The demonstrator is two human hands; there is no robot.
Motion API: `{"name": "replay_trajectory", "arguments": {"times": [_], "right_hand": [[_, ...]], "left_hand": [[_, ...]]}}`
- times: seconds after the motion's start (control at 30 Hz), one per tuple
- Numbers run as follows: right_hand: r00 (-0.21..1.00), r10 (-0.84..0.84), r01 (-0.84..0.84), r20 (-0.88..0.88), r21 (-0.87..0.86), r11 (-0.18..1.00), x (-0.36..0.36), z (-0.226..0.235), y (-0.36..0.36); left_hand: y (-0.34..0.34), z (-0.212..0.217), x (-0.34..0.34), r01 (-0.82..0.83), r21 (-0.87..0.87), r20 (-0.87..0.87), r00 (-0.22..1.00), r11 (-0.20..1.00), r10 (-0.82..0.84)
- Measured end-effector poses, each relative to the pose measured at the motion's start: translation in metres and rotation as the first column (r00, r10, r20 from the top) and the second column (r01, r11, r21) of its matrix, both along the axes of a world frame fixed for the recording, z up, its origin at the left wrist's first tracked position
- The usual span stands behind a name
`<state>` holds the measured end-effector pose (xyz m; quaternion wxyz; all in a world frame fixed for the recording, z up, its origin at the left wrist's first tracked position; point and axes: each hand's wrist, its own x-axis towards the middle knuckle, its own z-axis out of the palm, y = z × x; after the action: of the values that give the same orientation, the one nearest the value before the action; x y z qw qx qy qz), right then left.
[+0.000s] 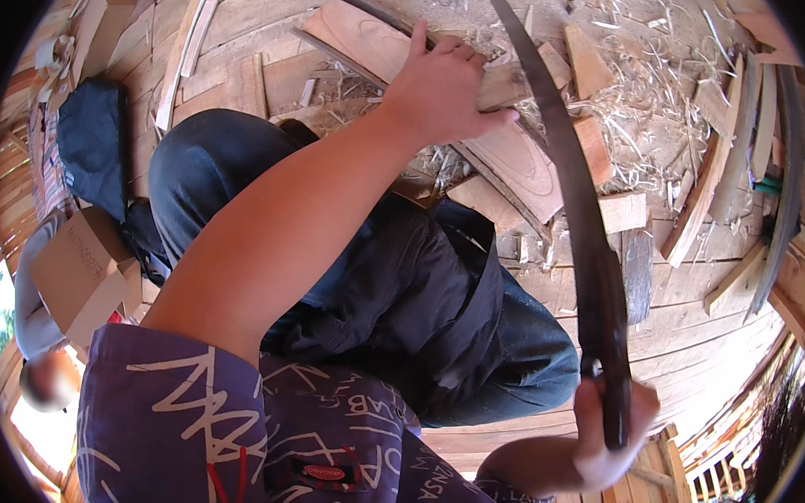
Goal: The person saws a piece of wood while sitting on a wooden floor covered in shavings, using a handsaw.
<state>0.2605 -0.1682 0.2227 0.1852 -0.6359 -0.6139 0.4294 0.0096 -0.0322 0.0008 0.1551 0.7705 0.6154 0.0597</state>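
My right hand [608, 435] is wrapped around the dark handle of a long machete [557, 136]. Its narrow, slightly curved blade rises from the lower right to the top edge of the view. My left hand [440, 83] lies across the middle of a reddish-brown wooden plank [523, 171], its fingers bent over the far edge and the thumb pointing right, toward the blade. How far the fingertips reach around the plank is hidden. The plank slants across the floor, with darker strips along its long edges. A short wood offcut [505, 84] shows just right of my left hand.
Wood shavings [655, 110] and several offcuts litter the wooden floor beyond the blade. Long curved wood strips [716, 169] lie at the right. My bent legs are close below the plank. At the left are a black bag [94, 145], a cardboard box [79, 273] and another person [35, 307].
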Motion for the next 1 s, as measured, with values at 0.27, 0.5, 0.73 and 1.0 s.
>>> {"name": "replay_trajectory", "arguments": {"times": [0.27,0.5,0.73,1.0], "right_hand": [[0.996,0.066,-0.068,-0.056,-0.038,0.997,0.028,0.005,-0.001],[0.997,-0.076,0.074,-0.016,-0.094,0.993,-0.008,-0.015,0.020],[0.999,0.017,-0.015,-0.038,0.062,0.998,0.025,0.004,-0.010],[0.999,-0.004,0.002,-0.036,-0.048,0.999,0.008,-0.020,-0.002]], "left_hand": [[0.000,0.003,0.004,0.014,-0.024,-0.015,1.000,1.000,-0.015],[-0.001,0.000,0.001,0.006,-0.018,-0.022,1.000,1.000,-0.007],[0.000,0.003,0.005,0.031,-0.037,-0.018,0.999,0.999,-0.031],[0.003,0.004,0.001,0.003,-0.045,-0.053,0.999,0.999,-0.005]]}}
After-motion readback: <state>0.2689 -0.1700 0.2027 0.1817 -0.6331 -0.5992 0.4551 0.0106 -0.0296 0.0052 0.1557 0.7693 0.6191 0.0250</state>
